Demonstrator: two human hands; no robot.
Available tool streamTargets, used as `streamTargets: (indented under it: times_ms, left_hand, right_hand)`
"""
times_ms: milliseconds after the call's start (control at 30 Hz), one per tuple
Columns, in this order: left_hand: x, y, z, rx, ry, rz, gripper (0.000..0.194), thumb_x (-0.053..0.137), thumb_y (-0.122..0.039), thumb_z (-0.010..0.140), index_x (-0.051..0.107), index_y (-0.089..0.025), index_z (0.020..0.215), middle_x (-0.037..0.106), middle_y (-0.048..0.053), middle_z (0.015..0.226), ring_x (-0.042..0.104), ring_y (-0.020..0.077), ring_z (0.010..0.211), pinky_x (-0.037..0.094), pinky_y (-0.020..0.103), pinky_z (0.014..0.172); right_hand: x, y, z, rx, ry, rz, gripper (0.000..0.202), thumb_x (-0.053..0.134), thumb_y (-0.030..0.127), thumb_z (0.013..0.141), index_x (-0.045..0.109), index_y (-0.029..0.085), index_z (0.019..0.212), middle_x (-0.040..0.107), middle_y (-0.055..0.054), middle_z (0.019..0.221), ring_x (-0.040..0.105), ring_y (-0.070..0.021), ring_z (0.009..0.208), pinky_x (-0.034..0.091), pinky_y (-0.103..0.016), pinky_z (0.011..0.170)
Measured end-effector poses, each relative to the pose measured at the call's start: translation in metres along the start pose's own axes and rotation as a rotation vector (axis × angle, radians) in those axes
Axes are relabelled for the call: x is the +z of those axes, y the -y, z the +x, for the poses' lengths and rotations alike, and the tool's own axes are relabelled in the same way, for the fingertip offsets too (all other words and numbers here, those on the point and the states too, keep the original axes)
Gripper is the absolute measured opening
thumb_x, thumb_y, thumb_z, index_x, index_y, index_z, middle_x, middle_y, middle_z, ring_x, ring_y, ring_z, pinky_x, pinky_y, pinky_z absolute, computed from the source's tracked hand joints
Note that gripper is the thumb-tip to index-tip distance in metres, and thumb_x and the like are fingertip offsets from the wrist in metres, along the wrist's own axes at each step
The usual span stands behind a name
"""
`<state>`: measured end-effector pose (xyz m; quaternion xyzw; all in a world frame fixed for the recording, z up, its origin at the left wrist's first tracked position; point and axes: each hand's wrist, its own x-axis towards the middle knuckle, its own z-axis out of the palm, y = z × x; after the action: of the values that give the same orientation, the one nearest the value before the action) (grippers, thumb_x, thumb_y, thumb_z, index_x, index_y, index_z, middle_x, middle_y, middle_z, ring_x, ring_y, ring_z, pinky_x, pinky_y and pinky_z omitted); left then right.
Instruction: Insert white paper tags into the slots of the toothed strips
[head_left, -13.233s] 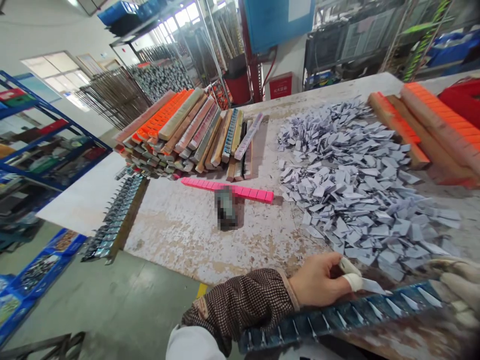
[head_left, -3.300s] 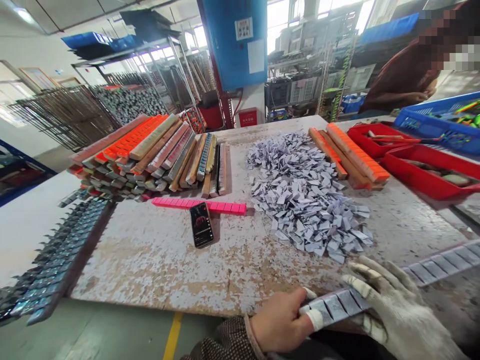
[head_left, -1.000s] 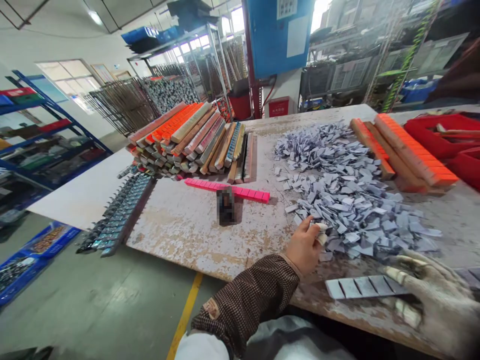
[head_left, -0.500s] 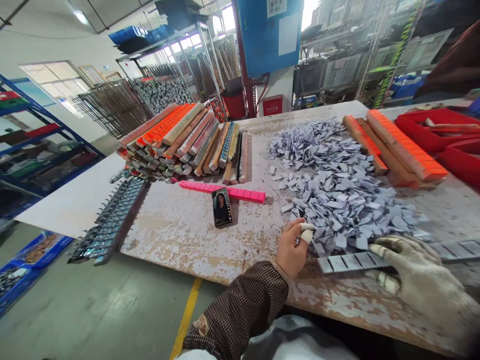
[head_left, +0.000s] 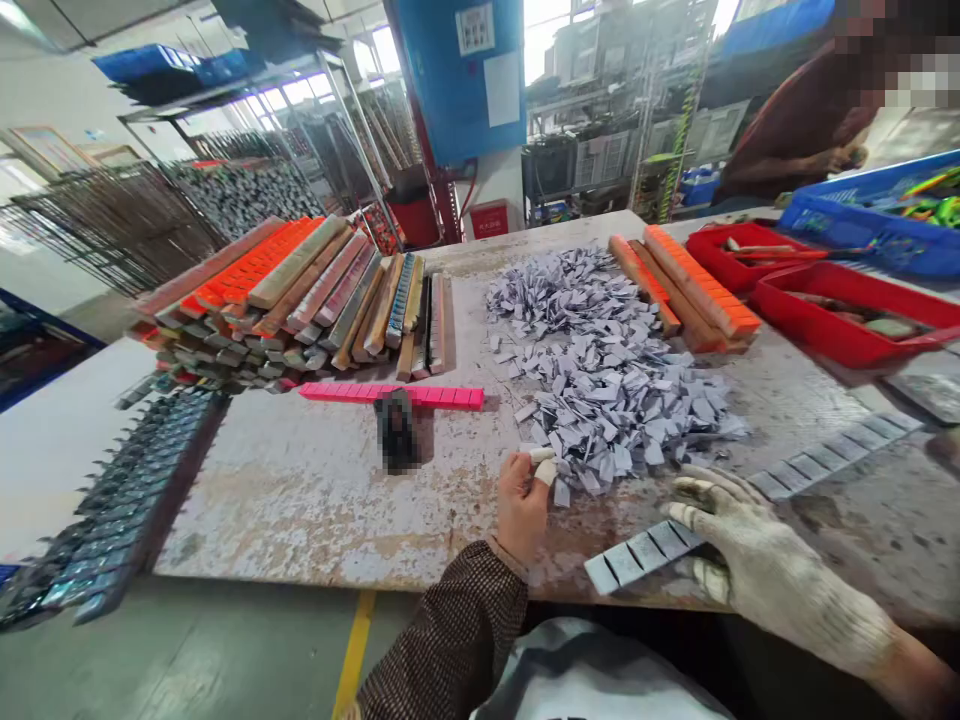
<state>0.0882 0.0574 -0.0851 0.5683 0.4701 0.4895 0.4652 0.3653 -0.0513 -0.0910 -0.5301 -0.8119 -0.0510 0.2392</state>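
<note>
My left hand (head_left: 523, 508) is bare apart from white covers on the thumb and a fingertip. Its fingers are drawn together at the near edge of a heap of small pale grey chips (head_left: 619, 390); what they pinch, if anything, does not show. A white work glove covers my right hand (head_left: 739, 545), which is closed around a long grey slotted bar (head_left: 637, 558). The bar slants across the near part of the table, one end close to my left hand and the other reaching up to the right. The glove hides its middle.
Across the worn table (head_left: 300, 500) lie a pink segmented bar (head_left: 442, 397), a blurred dark phone (head_left: 397, 430) and stacked bars (head_left: 300, 300). Orange-topped bars (head_left: 697, 285), red trays (head_left: 847, 320) and a blue crate (head_left: 877, 225) stand right. A person (head_left: 802, 120) is behind.
The view has swung to the right, bringing the blue crate and a person into sight. The grey bar now slants more, its left end nearer me. My left hand stays by the chips.
</note>
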Motion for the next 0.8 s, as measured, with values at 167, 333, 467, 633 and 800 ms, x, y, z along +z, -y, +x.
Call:
streamTargets:
  times_ms: [167,333,467,633,800]
  left_hand:
    - [-0.002,-0.007,-0.016,-0.092,-0.003,-0.196,0.033,0.073,-0.045,0.086,0.071,-0.017,0.102,0.072,0.007,0.096,0.068,0.0199,0.089,0.056,0.034,0.086]
    - [0.012,-0.025,-0.043,-0.269,0.086,-0.433,0.034,0.081,-0.044,0.080,0.070,-0.016,0.097,0.070,0.003,0.089,0.065,0.0138,0.073,0.056,0.028,0.074]
    - [0.017,-0.038,-0.060,-0.394,0.203,-0.597,0.034,0.085,-0.042,0.079,0.068,-0.016,0.093,0.069,0.002,0.084,0.065,0.0127,0.073,0.055,0.027,0.077]
    - [0.001,-0.044,-0.062,-0.285,0.409,-0.332,0.039,0.079,-0.048,0.083,0.065,-0.015,0.098,0.068,0.003,0.086,0.061,0.0143,0.074,0.049,0.025,0.070]
    - [-0.007,-0.046,-0.061,-0.042,0.556,0.099,0.046,0.066,-0.050,0.092,0.048,-0.017,0.065,0.043,-0.006,0.061,0.038,0.0092,0.059,0.028,0.023,0.056]
  right_hand:
    - [-0.018,0.018,0.007,0.064,0.015,0.071,0.054,0.063,0.021,0.082,0.058,0.022,0.136,0.055,-0.014,0.144,0.044,-0.0374,0.142,0.047,-0.061,0.111]
    - [-0.017,0.051,0.031,0.090,-0.173,0.241,0.041,0.063,0.030,0.094,0.056,0.022,0.133,0.058,-0.015,0.139,0.049,-0.0347,0.138,0.053,-0.055,0.107]
    - [0.002,0.076,0.048,0.193,-0.254,0.451,0.015,0.053,0.023,0.100,0.064,0.024,0.111,0.061,-0.013,0.137,0.060,-0.0275,0.128,0.058,-0.045,0.102]
    - [0.010,0.083,0.044,0.245,-0.250,0.650,0.011,0.056,0.025,0.100,0.067,0.023,0.104,0.064,-0.013,0.135,0.068,-0.0262,0.117,0.063,-0.035,0.093]
    - [0.017,0.077,0.022,0.224,-0.281,0.655,0.028,0.054,0.025,0.099,0.062,0.029,0.126,0.061,-0.010,0.142,0.069,-0.0283,0.118,0.065,-0.036,0.092]
